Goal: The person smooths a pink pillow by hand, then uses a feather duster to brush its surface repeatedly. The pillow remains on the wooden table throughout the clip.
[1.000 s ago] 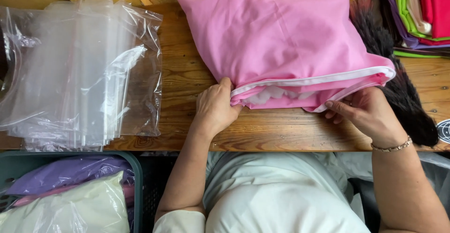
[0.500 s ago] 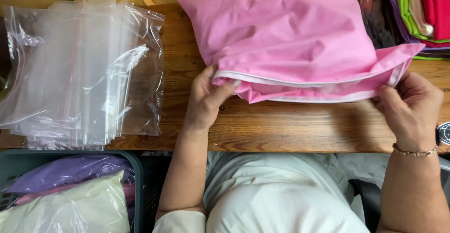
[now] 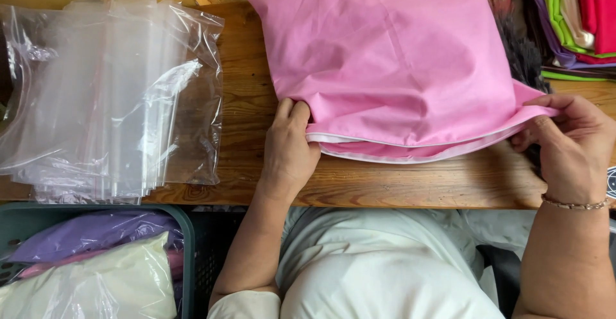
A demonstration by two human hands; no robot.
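Both hands now stretch the pink pillowcase's open edge taut along the worktop.
Since a moment ago the right hand (image 3: 568, 149) has slid outward; its grip pinches the pink pillowcase (image 3: 391, 68) corner, the left hand (image 3: 290, 149) grip clamps the opposite end on the worktop (image 3: 410, 181), clear plastic bags (image 3: 109, 94) lying left.

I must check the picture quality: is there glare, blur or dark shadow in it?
Head view: even, soft light; white glare streaks on the clear bags; pink cover and both hands, left and right, sharp; only soft shadow under the cover's edge; the top right fabric stack is cut by the frame.
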